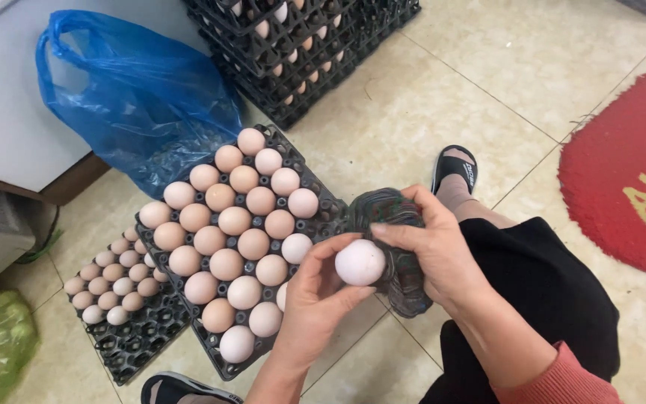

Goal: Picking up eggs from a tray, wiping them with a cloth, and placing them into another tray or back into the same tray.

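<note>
Above the tiled floor (413,112), just beside the near right corner of the large black egg tray (315,217), a pale egg (360,262) is held between the person's two hands. The left hand (315,299) comes up from below, its fingers curled around the egg's left and lower side, thumb and forefinger closed on the shell. The right hand (431,251) reaches in from the right, fingers pressed together, and holds a dark, crumpled cloth (398,247) against the egg's far and right side; its fingertips touch the top of the egg. Both hands are thus closed, the left on the egg, the right on the cloth, with the egg between them.

The egg's long axis cannot be told exactly; it appears nearly round from this view. The left hand lies between the egg and the large tray and is the nearer of the two to it. The tray lies to the left of the egg, nearly filled with tan and pale eggs, with its near right edge touching or just beside the cloth. A smaller tray (132,337) of small eggs lies partly under the large one, farther left. A blue plastic bag (128,90) and stacked egg trays (300,52) stand beyond, and a red mat (629,172) lies well apart to the right.
</note>
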